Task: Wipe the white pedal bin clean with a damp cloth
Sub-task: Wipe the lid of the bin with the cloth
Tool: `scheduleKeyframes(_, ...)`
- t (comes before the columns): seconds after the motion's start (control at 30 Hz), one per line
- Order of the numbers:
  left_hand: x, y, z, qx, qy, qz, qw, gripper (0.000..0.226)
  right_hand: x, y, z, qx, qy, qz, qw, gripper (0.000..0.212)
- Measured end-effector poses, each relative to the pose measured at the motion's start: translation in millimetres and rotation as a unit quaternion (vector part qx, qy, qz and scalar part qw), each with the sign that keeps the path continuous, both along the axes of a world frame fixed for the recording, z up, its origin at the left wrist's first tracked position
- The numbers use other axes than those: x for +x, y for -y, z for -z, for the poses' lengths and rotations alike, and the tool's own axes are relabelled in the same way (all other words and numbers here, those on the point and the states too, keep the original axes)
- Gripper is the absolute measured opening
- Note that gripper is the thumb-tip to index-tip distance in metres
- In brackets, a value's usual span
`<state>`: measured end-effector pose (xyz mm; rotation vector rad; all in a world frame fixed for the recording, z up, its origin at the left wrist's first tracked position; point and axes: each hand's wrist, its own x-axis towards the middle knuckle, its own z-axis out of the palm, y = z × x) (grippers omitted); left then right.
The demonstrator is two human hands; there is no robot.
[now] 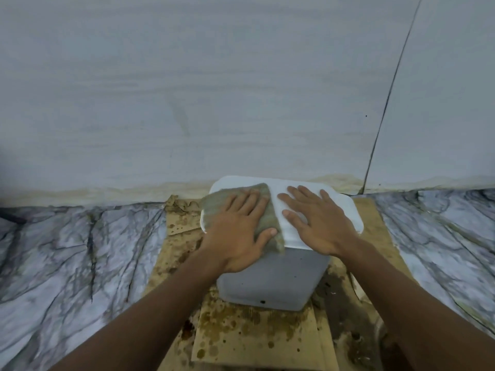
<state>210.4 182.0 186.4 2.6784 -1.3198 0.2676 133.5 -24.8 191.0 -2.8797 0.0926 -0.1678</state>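
Note:
The white pedal bin [276, 279] stands on the floor against the wall, its lid [348, 210] closed. A greenish-grey cloth [267, 210] lies spread over the left half of the lid. My left hand [238, 231] presses flat on the cloth with straight fingers, the thumb near the lid's front edge. My right hand [316, 223] rests flat on the bare right half of the lid, fingers spread. The pedal is not visible.
Stained brown cardboard sheets [254, 336] lie under and around the bin. Marble-patterned floor [67, 263] extends left and right. A pale wall [214, 89] rises directly behind the bin, with a dark vertical seam [385, 108] at the right.

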Motion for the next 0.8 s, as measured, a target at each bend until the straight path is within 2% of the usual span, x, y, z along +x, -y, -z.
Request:
scheduleKeyframes(0.13, -4, 0, -4, 0.006, 0.006, 0.053, 0.999, 0.075, 3, 2, -2, 0.043, 0.008, 0.008, 0.999, 0.049)
scheduleKeyframes(0.3, -2, -3, 10, 0.009, 0.065, 0.023, 0.998, 0.082, 5, -1, -2, 0.068, -0.003, -0.007, 0.998, 0.047)
scheduleKeyframes(0.47, -16, 37, 17, 0.014, 0.071, 0.016, 0.997, 0.086, 3, 9, -1, 0.085, 0.003, 0.009, 0.996, 0.048)
scheduleKeyframes(0.6, 8, -5, 13, -0.011, 0.074, 0.038, 0.996, 0.083, 2, 7, 1, 0.09, 0.008, -0.008, 0.996, 0.048)
scheduleKeyframes(0.7, 22, -39, 11, -0.03, 0.07, 0.007, 0.997, 0.087, 1, 6, -1, 0.079, 0.002, -0.012, 0.997, 0.048)
scheduleKeyframes(0.8, 15, -31, 13, -0.04, 0.081, -0.023, 0.996, 0.089, 0, 5, -3, 0.058, -0.008, -0.011, 0.998, 0.048)
